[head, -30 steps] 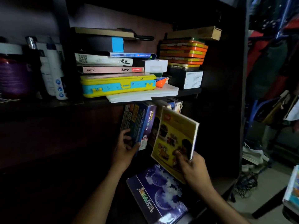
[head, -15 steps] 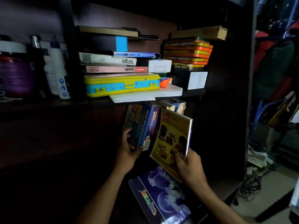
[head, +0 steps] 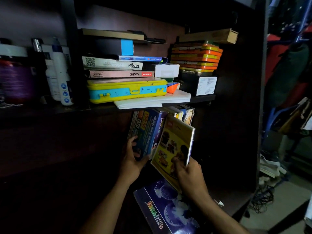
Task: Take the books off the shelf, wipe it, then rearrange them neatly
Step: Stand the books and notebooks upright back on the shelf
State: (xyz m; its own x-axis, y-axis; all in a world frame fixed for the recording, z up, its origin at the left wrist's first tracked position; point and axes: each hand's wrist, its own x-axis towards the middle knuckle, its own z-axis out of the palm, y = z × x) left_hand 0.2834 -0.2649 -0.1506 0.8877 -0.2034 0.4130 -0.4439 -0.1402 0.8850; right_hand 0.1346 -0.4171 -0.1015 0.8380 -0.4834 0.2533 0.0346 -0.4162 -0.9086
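Observation:
On the dark lower shelf a row of books stands upright under the upper board. My left hand (head: 132,157) holds the blue books (head: 146,132) at the left end of that row, thumb on the cover. My right hand (head: 189,176) grips the lower corner of a thin yellow book (head: 173,146) with pictures on its cover, tilted against the row. More book spines (head: 184,113) show behind it. A purple book (head: 165,211) lies flat on the shelf floor below my hands.
The upper shelf board (head: 204,98) carries a yellow and blue case (head: 126,90), stacked books, a white box (head: 167,70), orange and yellow tins (head: 195,56) and white paper. White bottles (head: 59,73) stand left. Clothes and cables fill the room at right.
My right hand has pushed the yellow book inward and more upright toward the standing row. My left hand stays on the blue books. The camera has shifted slightly.

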